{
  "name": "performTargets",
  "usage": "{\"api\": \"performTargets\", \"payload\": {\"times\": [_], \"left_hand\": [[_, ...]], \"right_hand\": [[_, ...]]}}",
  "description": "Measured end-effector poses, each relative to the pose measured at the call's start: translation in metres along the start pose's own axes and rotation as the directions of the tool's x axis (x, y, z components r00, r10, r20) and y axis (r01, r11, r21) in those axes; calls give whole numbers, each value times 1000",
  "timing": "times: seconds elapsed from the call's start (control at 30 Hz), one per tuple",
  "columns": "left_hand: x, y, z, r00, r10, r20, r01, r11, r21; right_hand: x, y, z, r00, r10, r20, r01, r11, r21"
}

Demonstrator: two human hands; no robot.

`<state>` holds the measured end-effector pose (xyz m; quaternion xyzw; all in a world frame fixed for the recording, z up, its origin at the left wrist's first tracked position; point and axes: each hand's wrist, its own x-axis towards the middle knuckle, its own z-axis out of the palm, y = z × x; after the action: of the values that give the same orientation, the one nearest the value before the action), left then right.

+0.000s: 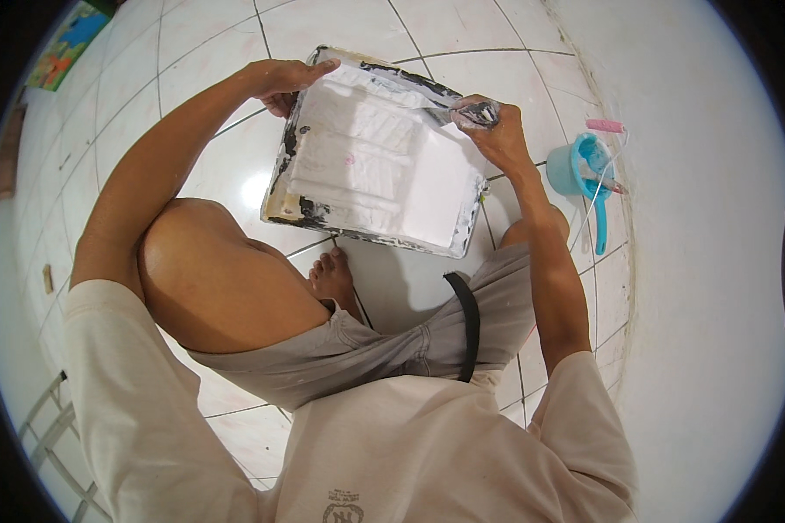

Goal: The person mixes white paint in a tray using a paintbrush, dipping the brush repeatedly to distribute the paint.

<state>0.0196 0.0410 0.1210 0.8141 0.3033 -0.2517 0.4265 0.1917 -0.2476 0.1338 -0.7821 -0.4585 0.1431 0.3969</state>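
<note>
A black paint tray (312, 212) smeared with white paint is in front of me, above the tiled floor near my bare foot. White paint (445, 179) pools at its right end, and the ribbed part to the left is coated too. My left hand (288, 83) grips the tray's far left corner, thumb over the rim and fingers beneath. In my right hand (497, 131) is a paint-stained putty knife (475, 113), its handle wrapped by my fingers. The blade points left into the tray at the far right edge, and its tip is partly hard to make out against the paint.
On the right, by the white wall (698, 261), stands a light blue dipper (565, 170) with a paintbrush (606, 181) and a pink roller (605, 126) on it. A metal ladder-like frame (57, 427) is at lower left. A colourful picture (71, 44) lies far left.
</note>
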Motion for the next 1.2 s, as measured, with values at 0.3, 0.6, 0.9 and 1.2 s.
{"api": "performTargets", "payload": {"times": [0.3, 0.6, 0.9, 1.2], "left_hand": [[4, -4, -2, 999, -49, 15, 49, 999, 10], [1, 2, -3, 999, -38, 39, 37, 999, 23], [-3, 7, -2, 999, -11, 39, 9, 999, 38], [0, 0, 0, 1000, -20, 19, 20, 999, 28]], "right_hand": [[7, -6, 26, 969, -245, 11, 245, 969, -30], [-15, 16, -5, 951, 194, -243, -175, 980, 98], [-33, -10, 7, 984, 124, -130, -117, 991, 60], [-77, -65, 52, 974, -121, 192, 60, 952, 299]]}}
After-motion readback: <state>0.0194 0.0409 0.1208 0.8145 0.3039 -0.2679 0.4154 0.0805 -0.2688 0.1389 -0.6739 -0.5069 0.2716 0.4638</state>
